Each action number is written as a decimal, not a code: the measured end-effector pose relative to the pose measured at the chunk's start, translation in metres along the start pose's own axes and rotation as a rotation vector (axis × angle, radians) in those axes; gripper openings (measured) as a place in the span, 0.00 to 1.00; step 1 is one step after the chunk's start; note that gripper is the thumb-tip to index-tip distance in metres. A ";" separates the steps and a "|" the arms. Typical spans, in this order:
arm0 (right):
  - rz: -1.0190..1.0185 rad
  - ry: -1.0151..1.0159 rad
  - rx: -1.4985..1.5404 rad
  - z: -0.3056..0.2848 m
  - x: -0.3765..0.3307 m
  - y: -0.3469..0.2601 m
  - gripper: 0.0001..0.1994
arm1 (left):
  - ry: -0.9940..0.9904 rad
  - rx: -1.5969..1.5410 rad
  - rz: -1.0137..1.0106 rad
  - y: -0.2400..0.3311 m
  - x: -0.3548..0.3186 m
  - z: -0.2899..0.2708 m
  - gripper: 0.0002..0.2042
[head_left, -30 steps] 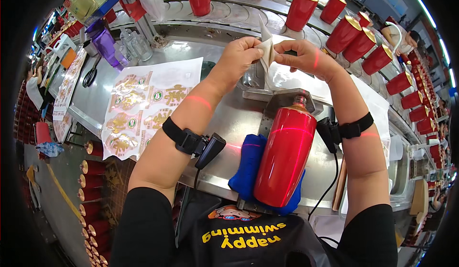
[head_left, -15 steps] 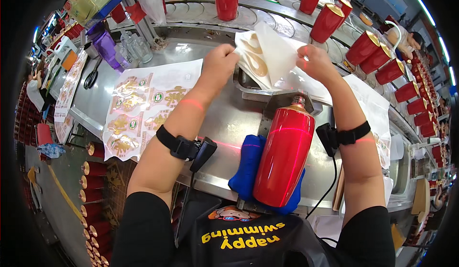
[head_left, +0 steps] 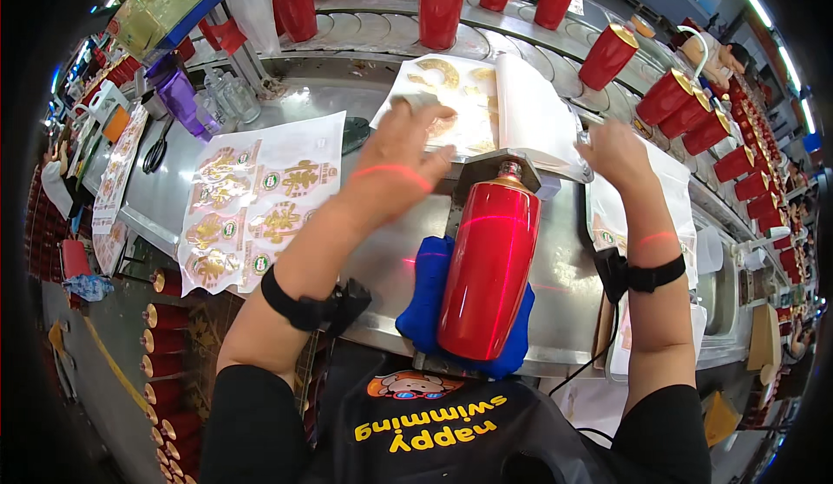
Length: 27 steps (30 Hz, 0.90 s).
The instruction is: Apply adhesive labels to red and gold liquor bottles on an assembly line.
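Red bottle (head_left: 488, 271) lies on its side in a blue padded cradle (head_left: 425, 302) at the near edge of the steel worktop (head_left: 382, 250), gold neck pointing away from the person into a small metal stop; thin red laser lines cross its body. All places below are taken from this bottle. Just beyond its neck lies the sticker sheet (head_left: 473, 111), white with gold decals, its right part curled up and folded over. Left hand (head_left: 406, 150) is beyond and left of the neck, palm down, fingers spread flat on the sheet's left part, a small pale pad or cloth under the fingertips. Right hand (head_left: 618, 154) is beyond and right of the neck, fingers curled at the sheet's right edge; whether it pinches that edge cannot be told. Neither hand touches the bottle. Risk, as judged: the curled flap could fold onto itself and crease or stick, since only one side is pressed flat; a forearm brushing the bottle could roll it off the laser lines. Left of the bottle, a second sheet of gold labels (head_left: 252, 202) lies flat. Farther off, a curved conveyor (head_left: 364, 29) carries upright red bottles (head_left: 441, 3).
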State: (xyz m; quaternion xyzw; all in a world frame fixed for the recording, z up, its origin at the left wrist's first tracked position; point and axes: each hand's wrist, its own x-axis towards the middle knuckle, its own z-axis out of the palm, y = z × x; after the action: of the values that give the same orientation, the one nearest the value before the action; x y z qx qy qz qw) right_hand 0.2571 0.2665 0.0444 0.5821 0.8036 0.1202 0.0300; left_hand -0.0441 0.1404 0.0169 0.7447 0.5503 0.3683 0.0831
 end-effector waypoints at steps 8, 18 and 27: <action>-0.155 -0.260 0.182 0.001 0.055 -0.083 0.35 | -0.122 -0.264 0.034 0.055 -0.054 -0.001 0.25; 0.135 -0.015 1.285 0.006 0.044 -0.022 0.15 | -0.125 -0.449 -0.117 0.066 -0.104 -0.002 0.31; 0.039 0.381 2.313 0.012 -0.074 0.109 0.17 | -0.045 -0.569 -0.086 0.075 -0.128 0.034 0.37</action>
State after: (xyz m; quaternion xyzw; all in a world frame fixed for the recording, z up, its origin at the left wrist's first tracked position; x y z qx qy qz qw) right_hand 0.3849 0.2306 0.0508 0.2476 0.4168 -0.5964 -0.6397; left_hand 0.0186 0.0084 -0.0265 0.6754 0.4539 0.4875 0.3165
